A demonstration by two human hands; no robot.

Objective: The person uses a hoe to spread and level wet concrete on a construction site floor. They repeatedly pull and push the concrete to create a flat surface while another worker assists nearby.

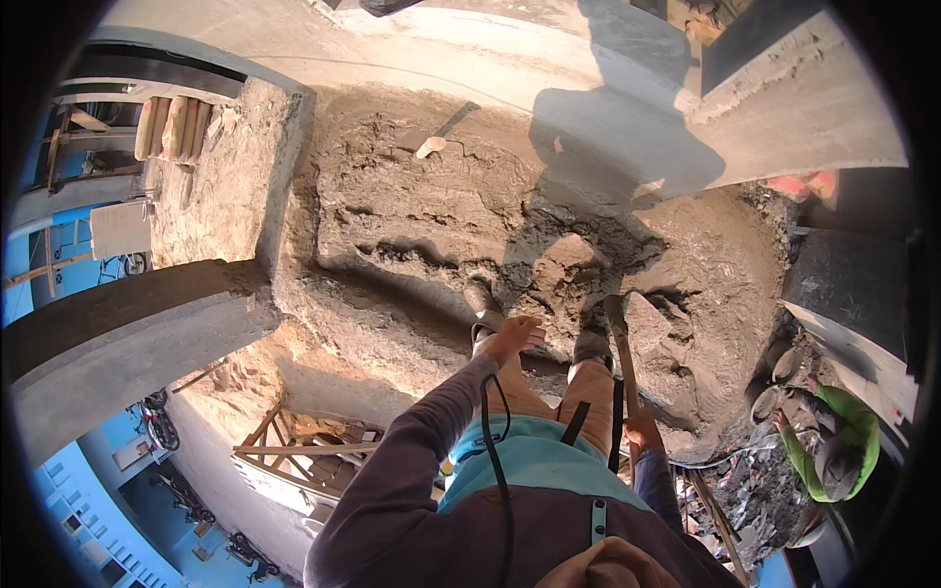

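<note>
My right hand [643,431] is closed around the wooden handle of a long-handled hoe [624,358]. The handle runs away from me along my right leg to a dark head at the wet grey mortar [564,269]; the blade is mostly hidden. Over my left knee hangs my left hand [515,339], empty, its fingers stretched loosely to the right. My boots [592,345] stand in the mortar. Farther off, a small tool [431,146] with a pale end and a dark flat strip lies on the mortar surface.
Low concrete walls [147,333] border the mortar on the left, and a wall [470,44] rises ahead. Stacked sacks [174,129] stand at the far left. At the right, a person in green [845,441] crouches beside rubble, a hand near a round pan [767,404].
</note>
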